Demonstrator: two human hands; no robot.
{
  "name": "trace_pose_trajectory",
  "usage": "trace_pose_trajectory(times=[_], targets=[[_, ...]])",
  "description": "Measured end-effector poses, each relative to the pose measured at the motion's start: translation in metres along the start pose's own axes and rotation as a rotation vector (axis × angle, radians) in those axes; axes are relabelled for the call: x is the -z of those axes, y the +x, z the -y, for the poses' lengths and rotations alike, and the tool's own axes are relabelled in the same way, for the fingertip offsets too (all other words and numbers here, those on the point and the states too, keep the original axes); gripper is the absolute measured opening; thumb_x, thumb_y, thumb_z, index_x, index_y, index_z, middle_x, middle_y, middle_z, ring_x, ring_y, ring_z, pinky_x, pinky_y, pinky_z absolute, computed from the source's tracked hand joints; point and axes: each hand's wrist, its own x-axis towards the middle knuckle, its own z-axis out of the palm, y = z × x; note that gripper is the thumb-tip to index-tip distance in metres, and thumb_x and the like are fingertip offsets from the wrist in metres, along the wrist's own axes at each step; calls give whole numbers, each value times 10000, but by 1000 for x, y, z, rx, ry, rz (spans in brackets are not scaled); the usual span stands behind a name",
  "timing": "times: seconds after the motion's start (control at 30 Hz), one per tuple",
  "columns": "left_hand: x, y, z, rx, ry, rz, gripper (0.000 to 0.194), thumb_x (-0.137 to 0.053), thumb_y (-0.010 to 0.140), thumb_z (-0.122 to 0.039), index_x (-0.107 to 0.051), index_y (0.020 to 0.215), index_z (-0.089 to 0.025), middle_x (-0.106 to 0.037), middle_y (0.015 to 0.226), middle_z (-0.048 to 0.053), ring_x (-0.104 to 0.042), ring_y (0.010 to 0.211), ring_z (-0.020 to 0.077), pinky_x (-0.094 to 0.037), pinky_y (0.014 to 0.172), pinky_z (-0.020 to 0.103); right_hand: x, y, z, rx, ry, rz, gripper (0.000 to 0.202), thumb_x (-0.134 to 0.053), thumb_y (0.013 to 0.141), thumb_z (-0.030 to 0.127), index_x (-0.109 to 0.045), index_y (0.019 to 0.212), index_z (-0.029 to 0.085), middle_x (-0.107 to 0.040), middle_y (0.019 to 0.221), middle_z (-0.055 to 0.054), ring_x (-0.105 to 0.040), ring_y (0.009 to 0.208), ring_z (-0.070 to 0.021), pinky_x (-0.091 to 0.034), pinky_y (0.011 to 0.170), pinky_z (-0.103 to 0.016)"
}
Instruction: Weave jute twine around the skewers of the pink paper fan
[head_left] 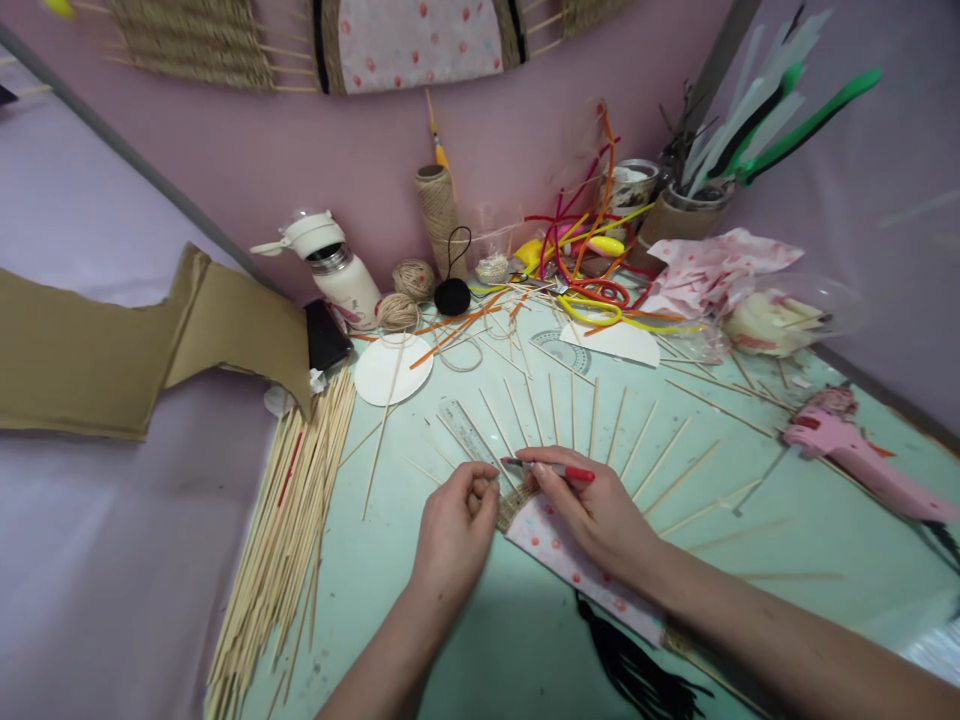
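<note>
A half-round fan piece covered in pink dotted fabric (577, 565) lies on the green table, with thin wooden sticks (594, 418) spreading out from its curved, twine-wrapped edge. My right hand (592, 510) rests over the fabric and holds a red pen (566, 471), its tip pointing left above the sticks. At the left end of the fan is my left hand (461, 510), fingers curled and pressed together near a stick; what they pinch is too small to make out. A clear ruler (466, 430) lies under the sticks just beyond my hands. A black tassel (637, 665) hangs from the straight edge.
Loose sticks (281, 560) are piled at the left, near cardboard (82, 350). Behind stand a white bottle (349, 285), twine balls (412, 280), a twine roll (439, 215) and yellow scissors (590, 310). At the right lies a pink glue gun (862, 455).
</note>
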Motion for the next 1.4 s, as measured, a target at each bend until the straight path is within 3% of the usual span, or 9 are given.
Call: trace_pose_trajectory(times=[0.53,0.67,0.83,1.4], targets=[[-1,-2,1,16,-69,-6,193,-503,834,-301,-622,930,-184,-516,598,-48,-451,526,116,-352,545,233,1,-1,0,-6,9,-12,329,-424,963,395,-667,1109,229,-717,1034,-71,-664,953,-201,-503,879,-360],[5,-5,0,58,-183,-66,201,-536,817,-307,-620,946,-177,-585,644,-28,-500,561,121,-392,571,231,1,-1,-1,-11,26,-17,329,-434,962,397,-665,1117,222,-717,1038,-77,-668,947,-199,-507,879,-360],[16,-9,-1,61,-171,-98,208,-554,816,-311,-622,962,-179,-635,679,-17,-555,603,126,-424,617,236,3,-1,2,-19,70,-10,328,-447,958,399,-660,1136,225,-722,1044,-81,-681,931,-200,-522,871,-360],[9,-22,5,74,-148,-87,222,-569,825,-355,-631,959,-189,-701,737,13,-637,670,163,-457,640,262,18,-15,21,-4,66,21,284,-498,931,357,-685,1104,231,-727,1048,-78,-698,912,-197,-540,867,-363]])
